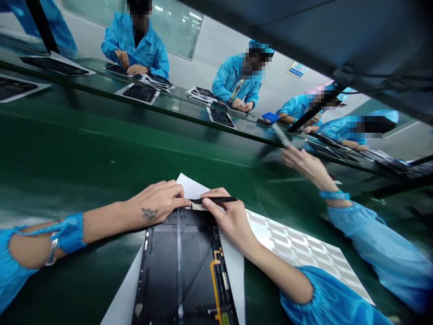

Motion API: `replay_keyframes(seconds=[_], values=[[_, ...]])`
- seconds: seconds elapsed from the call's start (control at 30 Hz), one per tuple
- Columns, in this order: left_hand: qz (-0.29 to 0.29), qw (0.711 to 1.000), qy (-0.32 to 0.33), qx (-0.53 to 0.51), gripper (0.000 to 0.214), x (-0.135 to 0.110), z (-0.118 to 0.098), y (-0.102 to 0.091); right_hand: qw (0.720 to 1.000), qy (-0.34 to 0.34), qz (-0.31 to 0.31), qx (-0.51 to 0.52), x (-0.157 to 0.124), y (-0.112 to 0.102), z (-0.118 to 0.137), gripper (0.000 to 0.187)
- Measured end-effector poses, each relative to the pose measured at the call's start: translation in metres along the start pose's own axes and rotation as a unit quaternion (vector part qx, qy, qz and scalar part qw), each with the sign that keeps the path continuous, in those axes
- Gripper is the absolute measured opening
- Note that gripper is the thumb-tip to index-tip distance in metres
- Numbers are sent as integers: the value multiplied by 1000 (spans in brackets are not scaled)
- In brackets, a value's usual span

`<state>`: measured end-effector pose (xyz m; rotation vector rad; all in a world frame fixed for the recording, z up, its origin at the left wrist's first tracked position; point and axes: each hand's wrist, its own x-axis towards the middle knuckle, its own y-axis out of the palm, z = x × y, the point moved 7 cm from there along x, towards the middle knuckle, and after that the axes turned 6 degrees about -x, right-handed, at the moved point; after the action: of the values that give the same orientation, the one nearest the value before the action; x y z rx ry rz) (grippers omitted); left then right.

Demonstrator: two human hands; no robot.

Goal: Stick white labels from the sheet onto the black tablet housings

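Device (189,259) cut off below; hands (162,203) partly cover far edge.

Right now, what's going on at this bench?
The person's left hand is at the top edge of a dark panel, which lies over white paper. The right hand holds a slim black tool there. A patterned sheet lies to the right; beyond it, a co-worker's blurred hand is outstretched.
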<state>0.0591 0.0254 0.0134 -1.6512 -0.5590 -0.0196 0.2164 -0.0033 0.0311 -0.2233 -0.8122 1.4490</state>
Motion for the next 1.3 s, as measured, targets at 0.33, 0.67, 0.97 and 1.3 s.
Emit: replay_keyframes(seconds=[0.33,0.67,0.97,1.3], values=[[-28,999,19,11,37,-1,-2,-4,995,-94,4,-30,-4,0,16,17],[-5,999,14,29,33,0,-6,-9,993,-119,22,-6,-4,3,17,14],[-4,999,39,-21,38,-1,-7,-6,989,126,-64,38,-6,-34,-28,34],[26,999,42,-9,50,1,-8,-7,973,197,-54,107,-10,-31,-54,39]])
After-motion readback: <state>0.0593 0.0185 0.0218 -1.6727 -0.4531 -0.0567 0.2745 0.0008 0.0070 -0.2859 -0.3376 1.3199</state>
